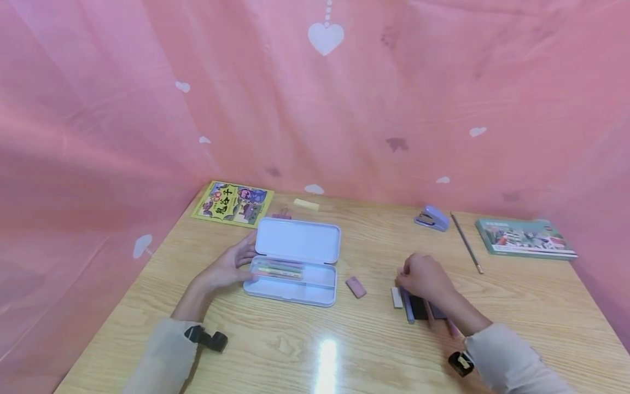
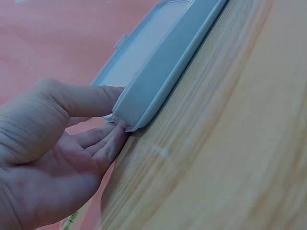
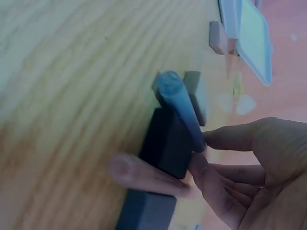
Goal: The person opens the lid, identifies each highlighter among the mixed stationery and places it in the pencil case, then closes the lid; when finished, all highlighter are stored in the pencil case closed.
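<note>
My left hand (image 1: 223,268) grips the left end of an open pale-blue pencil case (image 1: 280,289), thumb on its rim and fingers against the end wall. Its lid (image 1: 297,239) leans back, and slim pens (image 1: 280,271) lie in the rear compartment. Farther right, my right hand (image 1: 425,276) pinches the far end of a blue pen (image 3: 184,105) between thumb and fingers. A white eraser (image 1: 396,298) lies along the pen's left side. To its right are a black block (image 3: 165,141), a pinkish pen (image 3: 146,176) and a second dark block (image 3: 146,211), partly hidden by the hand in the head view.
A pink eraser (image 1: 356,287) lies between case and right hand. Behind stand a purple stapler (image 1: 432,218), a pencil (image 1: 466,241) and a green box (image 1: 526,249). Back left are a yellow book (image 1: 233,204), a binder clip (image 1: 282,214) and a yellow strip (image 1: 306,204). Pink curtain borders the table.
</note>
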Demonstrator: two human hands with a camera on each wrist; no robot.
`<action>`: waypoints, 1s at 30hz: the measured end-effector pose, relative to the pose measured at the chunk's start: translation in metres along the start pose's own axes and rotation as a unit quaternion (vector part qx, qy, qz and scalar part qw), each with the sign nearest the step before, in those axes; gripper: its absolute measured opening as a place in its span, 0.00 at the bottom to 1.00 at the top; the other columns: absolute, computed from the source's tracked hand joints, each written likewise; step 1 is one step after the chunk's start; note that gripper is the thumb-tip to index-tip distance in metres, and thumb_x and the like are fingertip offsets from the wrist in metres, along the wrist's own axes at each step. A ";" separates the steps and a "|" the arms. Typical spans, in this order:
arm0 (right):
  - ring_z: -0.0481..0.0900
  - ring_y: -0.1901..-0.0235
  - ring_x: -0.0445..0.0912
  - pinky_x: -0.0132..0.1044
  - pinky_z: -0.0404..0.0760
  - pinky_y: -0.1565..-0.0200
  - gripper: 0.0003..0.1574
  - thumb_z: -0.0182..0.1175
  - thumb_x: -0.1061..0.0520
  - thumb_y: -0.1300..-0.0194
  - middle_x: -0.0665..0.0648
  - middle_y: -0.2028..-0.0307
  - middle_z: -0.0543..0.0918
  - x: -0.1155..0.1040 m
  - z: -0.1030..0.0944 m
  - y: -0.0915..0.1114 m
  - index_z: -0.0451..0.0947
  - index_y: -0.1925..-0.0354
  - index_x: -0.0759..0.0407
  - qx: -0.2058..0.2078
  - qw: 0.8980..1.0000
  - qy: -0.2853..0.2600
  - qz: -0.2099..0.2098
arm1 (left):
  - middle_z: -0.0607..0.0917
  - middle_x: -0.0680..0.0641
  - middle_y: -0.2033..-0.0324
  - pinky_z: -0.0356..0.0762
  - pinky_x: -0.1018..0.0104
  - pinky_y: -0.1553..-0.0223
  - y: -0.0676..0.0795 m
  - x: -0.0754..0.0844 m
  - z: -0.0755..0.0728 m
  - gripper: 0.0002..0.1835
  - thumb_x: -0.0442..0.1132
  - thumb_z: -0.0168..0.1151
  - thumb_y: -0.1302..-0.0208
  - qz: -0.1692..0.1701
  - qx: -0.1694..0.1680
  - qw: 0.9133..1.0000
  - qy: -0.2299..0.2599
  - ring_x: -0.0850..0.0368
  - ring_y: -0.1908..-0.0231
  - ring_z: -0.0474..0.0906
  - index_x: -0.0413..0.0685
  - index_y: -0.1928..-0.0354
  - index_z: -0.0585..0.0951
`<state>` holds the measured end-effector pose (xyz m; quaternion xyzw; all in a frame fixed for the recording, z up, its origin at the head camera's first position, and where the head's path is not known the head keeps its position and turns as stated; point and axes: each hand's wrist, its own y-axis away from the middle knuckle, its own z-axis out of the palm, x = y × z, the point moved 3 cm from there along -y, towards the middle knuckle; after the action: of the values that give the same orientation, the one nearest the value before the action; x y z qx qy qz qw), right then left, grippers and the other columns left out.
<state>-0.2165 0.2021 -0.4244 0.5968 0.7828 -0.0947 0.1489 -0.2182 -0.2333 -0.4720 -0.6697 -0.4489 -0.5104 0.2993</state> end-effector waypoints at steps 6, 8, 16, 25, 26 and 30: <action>0.70 0.85 0.40 0.30 0.69 0.84 0.12 0.60 0.57 0.42 0.50 0.84 0.75 0.002 0.004 -0.002 0.81 0.72 0.66 -0.004 1.000 -0.027 0.013 | 0.65 0.40 0.34 0.60 0.55 0.32 -0.001 0.000 -0.001 0.60 0.27 0.69 0.53 -0.002 0.004 1.000 -0.007 0.43 0.36 0.63 0.62 0.26 0.41; 0.72 0.86 0.40 0.31 0.72 0.85 0.14 0.59 0.56 0.40 0.51 0.84 0.78 0.000 -0.002 -0.001 0.81 0.67 0.68 -0.009 0.999 -0.045 0.016 | 0.65 0.40 0.35 0.60 0.55 0.32 -0.002 -0.001 0.000 0.60 0.27 0.69 0.53 -0.001 0.003 1.000 -0.008 0.43 0.36 0.63 0.61 0.26 0.41; 0.79 0.80 0.41 0.35 0.77 0.81 0.14 0.60 0.56 0.41 0.55 0.78 0.83 -0.017 -0.054 -0.006 0.82 0.62 0.67 0.032 0.998 -0.030 -0.041 | 0.65 0.40 0.35 0.60 0.54 0.32 -0.001 0.001 0.002 0.60 0.26 0.68 0.53 -0.008 0.005 1.000 -0.006 0.43 0.36 0.63 0.61 0.26 0.41; 0.72 0.86 0.39 0.32 0.70 0.85 0.17 0.59 0.54 0.39 0.52 0.81 0.82 -0.059 -0.058 -0.030 0.81 0.57 0.65 0.029 0.996 -0.029 -0.074 | 0.67 0.43 0.36 0.61 0.56 0.32 -0.002 0.001 0.000 0.60 0.26 0.68 0.54 -0.003 0.010 1.000 -0.013 0.46 0.36 0.64 0.61 0.25 0.42; 0.72 0.86 0.39 0.32 0.70 0.85 0.17 0.59 0.54 0.39 0.51 0.81 0.82 -0.067 -0.055 -0.034 0.81 0.56 0.64 0.027 0.996 -0.030 -0.080 | 0.67 0.43 0.36 0.61 0.56 0.32 -0.002 0.001 0.000 0.60 0.26 0.68 0.53 -0.002 0.010 1.000 -0.012 0.46 0.36 0.64 0.62 0.26 0.42; 0.73 0.84 0.39 0.31 0.70 0.84 0.15 0.60 0.54 0.40 0.49 0.81 0.81 -0.106 -0.043 -0.048 0.83 0.58 0.60 0.020 0.993 -0.025 -0.113 | 0.65 0.44 0.35 0.61 0.56 0.32 -0.003 0.000 0.001 0.60 0.26 0.69 0.54 0.000 0.005 1.000 -0.003 0.46 0.36 0.64 0.60 0.25 0.41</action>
<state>-0.2421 0.1067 -0.3490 0.5048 0.8392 -0.1413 0.1448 -0.2202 -0.2310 -0.4726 -0.6696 -0.4526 -0.5059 0.3015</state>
